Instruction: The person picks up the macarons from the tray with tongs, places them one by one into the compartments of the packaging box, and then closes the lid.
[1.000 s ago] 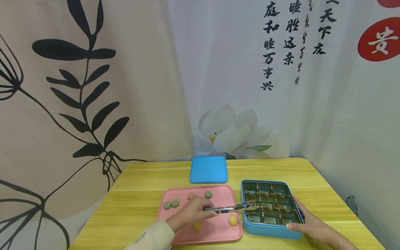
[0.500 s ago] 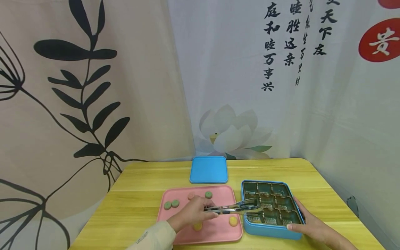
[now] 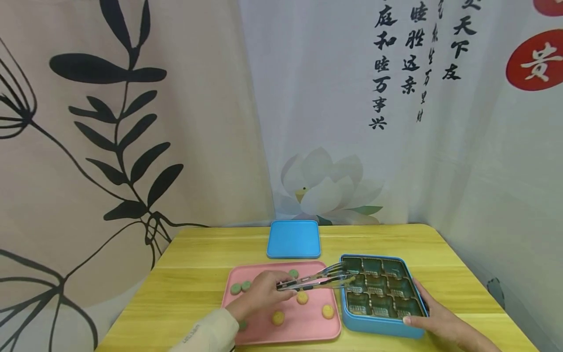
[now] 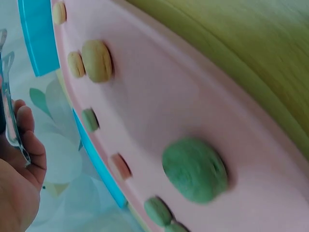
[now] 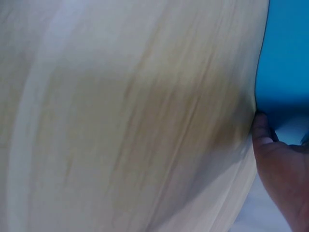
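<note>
On a yellow wood-grain table [image 3: 202,274], a rectangular pink tray [image 3: 310,330] holds small round green, yellow and pink macaron-like pieces, among them a yellow macaron-like piece [image 3: 278,318] near its front edge. The left hand [image 3: 262,292] pinches slender metal tongs [image 3: 303,281] above the tray; the tongs' arms stand apart, with nothing visible between them. Their tips overlap the left edge of the blue rectangular box [image 3: 382,327] in the head view; their height above it cannot be told. The right hand [image 3: 433,313] holds the box's right side, its thumb at the near corner. Inside sits a dark, glossy nine-compartment insert [image 3: 376,283], with no piece visible in it.

To handle one piece well, the tongs should probably straddle its sides and squeeze lightly, since it may crack, while the box is kept steady.

On the pale cloth backdrop [image 3: 211,98], black vertical characters include 庭和睦万事兴, 睦胜远亲 and 天下友; a red oval [image 3: 514,63] carries a white 贵. Lettering on the cream sleeve [image 3: 206,332] is too small to read.
</note>
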The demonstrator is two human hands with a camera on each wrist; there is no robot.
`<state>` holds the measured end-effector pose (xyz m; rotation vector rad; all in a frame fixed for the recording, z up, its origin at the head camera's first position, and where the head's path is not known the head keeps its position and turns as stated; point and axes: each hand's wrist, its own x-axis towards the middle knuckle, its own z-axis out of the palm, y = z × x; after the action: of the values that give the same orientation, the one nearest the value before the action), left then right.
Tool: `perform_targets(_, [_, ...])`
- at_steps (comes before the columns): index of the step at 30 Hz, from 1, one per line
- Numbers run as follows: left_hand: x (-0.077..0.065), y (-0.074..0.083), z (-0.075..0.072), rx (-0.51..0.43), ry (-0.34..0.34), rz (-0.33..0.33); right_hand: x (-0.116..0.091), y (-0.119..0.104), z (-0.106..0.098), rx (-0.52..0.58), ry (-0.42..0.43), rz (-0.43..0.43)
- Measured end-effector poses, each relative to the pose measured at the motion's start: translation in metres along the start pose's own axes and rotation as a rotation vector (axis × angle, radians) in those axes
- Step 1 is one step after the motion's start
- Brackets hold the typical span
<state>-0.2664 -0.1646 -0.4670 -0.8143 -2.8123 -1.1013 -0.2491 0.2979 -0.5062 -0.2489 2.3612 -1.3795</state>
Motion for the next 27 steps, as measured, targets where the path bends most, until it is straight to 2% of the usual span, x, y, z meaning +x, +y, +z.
perform_targets(5, [-0.006, -0.007, -0.011, 0.054, 0.016, -0.013, -0.001, 0.003, 0.001, 0.005, 0.001, 0.002])
perform_targets(14, [-0.019, -0.025, -0.035, 0.066, 0.092, -0.071, 0.000, 0.005, 0.001, -0.018, 0.023, 0.016])
perform_targets(20, [-0.032, -0.037, -0.050, 0.064, 0.099, -0.120, 0.000, 0.004, 0.000, 0.000, 0.002, 0.028])
perform_targets(27, [-0.046, -0.044, -0.065, 0.049, 0.125, -0.179, 0.002, 0.001, -0.001, -0.017, -0.003, 0.056])
